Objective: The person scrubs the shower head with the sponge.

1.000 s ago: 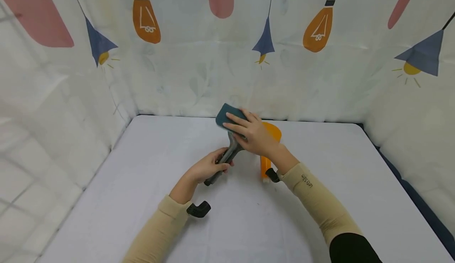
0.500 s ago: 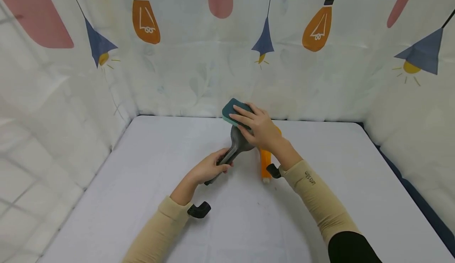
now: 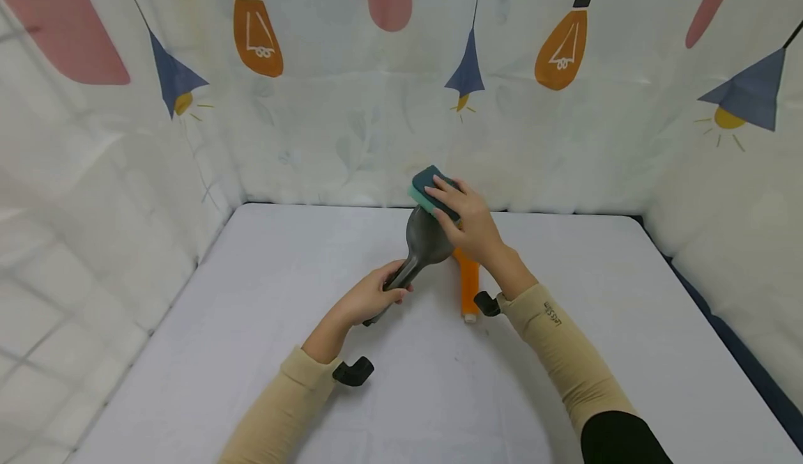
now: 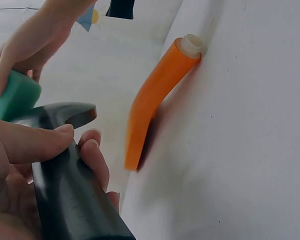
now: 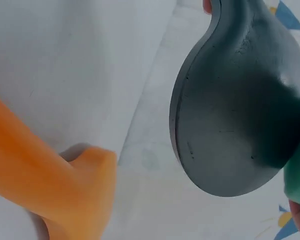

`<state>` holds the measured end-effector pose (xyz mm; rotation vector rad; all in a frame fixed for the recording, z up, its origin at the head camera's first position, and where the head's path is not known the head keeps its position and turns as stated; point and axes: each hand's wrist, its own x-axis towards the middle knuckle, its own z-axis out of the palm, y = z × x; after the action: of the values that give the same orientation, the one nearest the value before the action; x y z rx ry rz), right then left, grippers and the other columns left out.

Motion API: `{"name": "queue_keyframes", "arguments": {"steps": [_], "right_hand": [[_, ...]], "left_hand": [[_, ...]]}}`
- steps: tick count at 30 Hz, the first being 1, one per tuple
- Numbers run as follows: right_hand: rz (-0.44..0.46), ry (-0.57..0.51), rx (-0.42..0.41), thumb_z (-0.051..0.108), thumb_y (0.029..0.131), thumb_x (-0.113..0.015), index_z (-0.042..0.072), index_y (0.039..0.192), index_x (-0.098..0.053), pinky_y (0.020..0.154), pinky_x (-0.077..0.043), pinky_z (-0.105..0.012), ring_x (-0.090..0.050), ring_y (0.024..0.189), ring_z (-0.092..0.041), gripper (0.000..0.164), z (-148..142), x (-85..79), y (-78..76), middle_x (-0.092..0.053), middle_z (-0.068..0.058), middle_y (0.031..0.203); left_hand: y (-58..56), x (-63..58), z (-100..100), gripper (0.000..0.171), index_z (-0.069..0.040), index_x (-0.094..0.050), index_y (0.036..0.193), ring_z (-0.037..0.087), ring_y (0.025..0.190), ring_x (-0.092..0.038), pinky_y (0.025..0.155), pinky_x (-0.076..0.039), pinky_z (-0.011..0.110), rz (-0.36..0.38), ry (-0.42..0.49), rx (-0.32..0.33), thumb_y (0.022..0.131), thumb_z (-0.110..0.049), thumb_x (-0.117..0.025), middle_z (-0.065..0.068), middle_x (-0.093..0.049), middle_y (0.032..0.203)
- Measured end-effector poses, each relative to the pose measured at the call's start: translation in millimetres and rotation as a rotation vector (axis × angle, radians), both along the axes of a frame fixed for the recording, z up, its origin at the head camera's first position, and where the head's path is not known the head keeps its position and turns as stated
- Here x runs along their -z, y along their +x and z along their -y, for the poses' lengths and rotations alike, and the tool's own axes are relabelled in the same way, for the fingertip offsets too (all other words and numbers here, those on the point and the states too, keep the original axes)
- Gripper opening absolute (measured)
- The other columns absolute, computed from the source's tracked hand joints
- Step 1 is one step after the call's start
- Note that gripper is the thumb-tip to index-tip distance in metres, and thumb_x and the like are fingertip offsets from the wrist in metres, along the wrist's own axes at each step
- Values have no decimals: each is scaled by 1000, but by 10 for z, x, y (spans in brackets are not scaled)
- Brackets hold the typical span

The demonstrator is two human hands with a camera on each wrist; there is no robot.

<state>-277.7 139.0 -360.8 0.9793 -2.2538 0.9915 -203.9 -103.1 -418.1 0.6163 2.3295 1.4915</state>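
Observation:
My left hand [image 3: 366, 298] grips the handle of a dark grey shower head [image 3: 428, 235], thumb and fingers wrapped around it. The round head tilts up and away over the table. A two-layer sponge [image 3: 433, 187], dark teal on top and light green below, is held in my right hand [image 3: 473, 226]. In the right wrist view the sponge's green foam [image 5: 299, 170] presses against the rounded back of the grey head. An orange shower head [image 4: 152, 95] with a white threaded end lies on the table; my right hand partly hides it in the head view.
All of this is over a white-covered table [image 3: 314, 241]. Behind it hangs a pale curtain [image 3: 376, 129] printed with lamps and bulbs, and more of that cloth closes in both sides. A black curved piece [image 3: 353, 371] sticks out from each wrist.
My right hand has slid the sponge up and to the right along the grey shower head, uncovering more of its round back. The left hand has stayed nearly still.

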Motion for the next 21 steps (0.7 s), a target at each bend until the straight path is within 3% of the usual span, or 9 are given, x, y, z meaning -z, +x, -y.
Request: {"name": "queue_keyframes", "arguments": {"steps": [3,8,14,21], "right_hand": [[39,-1,-3,14,104,-60,7,144,-59,115,-31,-57,-39,144,-40,41,-8,1,3,-48,-13,154],[319,-115,97,20,109,-52,12,151,-52,116,-33,-48,-41,144,-30,43,-130,83,-48,-46,-9,156],[470,-236,46,26,111,-47,15,156,-44,117,-31,-49,-37,146,-30,47,-179,97,-93,-40,-9,160],[600,-384,-16,19,112,-42,9,159,-36,116,-31,-51,-37,143,-34,48,-191,119,-72,-32,-13,163]], "left_hand": [[5,-5,9,54,-4,-43,152,22,88,-61,78,-46,36,2,6,-14,101,2,-59,17,-66,113],[11,15,56,51,-2,-44,150,22,88,-59,78,-44,36,30,51,10,101,3,-57,23,-64,115],[-26,43,87,51,2,-37,153,21,87,-56,83,-44,36,139,223,71,105,-4,-54,31,-58,121],[-74,73,94,61,-5,-25,161,16,87,-56,79,-49,31,321,457,60,106,-2,-51,18,-60,124]]}}
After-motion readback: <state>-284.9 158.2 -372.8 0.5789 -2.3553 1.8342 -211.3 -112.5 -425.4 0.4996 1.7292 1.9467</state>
